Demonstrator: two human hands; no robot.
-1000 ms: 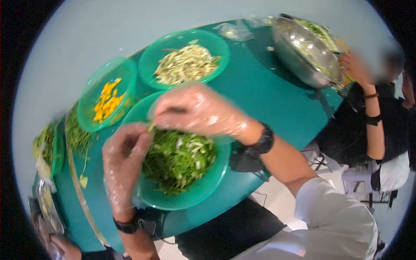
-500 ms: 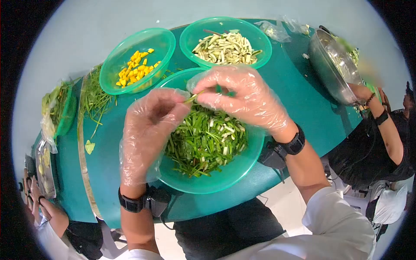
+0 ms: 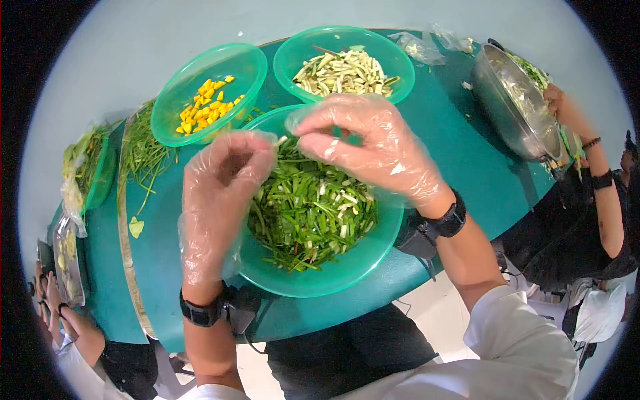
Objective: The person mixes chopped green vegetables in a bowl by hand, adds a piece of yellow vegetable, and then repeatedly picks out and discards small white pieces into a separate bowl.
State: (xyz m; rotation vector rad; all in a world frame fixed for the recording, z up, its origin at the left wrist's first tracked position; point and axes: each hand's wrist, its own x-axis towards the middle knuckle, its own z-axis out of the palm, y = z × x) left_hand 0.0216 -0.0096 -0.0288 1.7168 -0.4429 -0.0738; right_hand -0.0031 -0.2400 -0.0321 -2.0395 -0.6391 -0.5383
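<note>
Pinching a pale stem piece (image 3: 283, 141) between gloved left hand (image 3: 220, 193) and gloved right hand (image 3: 370, 150), fingertips of both closed on it, just above the 12 o'clock rim of the green bowl (image 3: 333, 277) of chopped greens (image 3: 310, 213); at 11 o'clock, bowl of yellow pieces (image 3: 208, 90); at 12 o'clock, bowl of pale strips (image 3: 343, 60); at 2 o'clock, metal bowl (image 3: 517, 107) touched by another person's hand (image 3: 557, 100); at 9 o'clock, loose stalks (image 3: 140, 157) on the teal table (image 3: 453, 153).

green stem (image 3: 283, 140) shorter, right hand (image 3: 363, 143) shifted left
</note>
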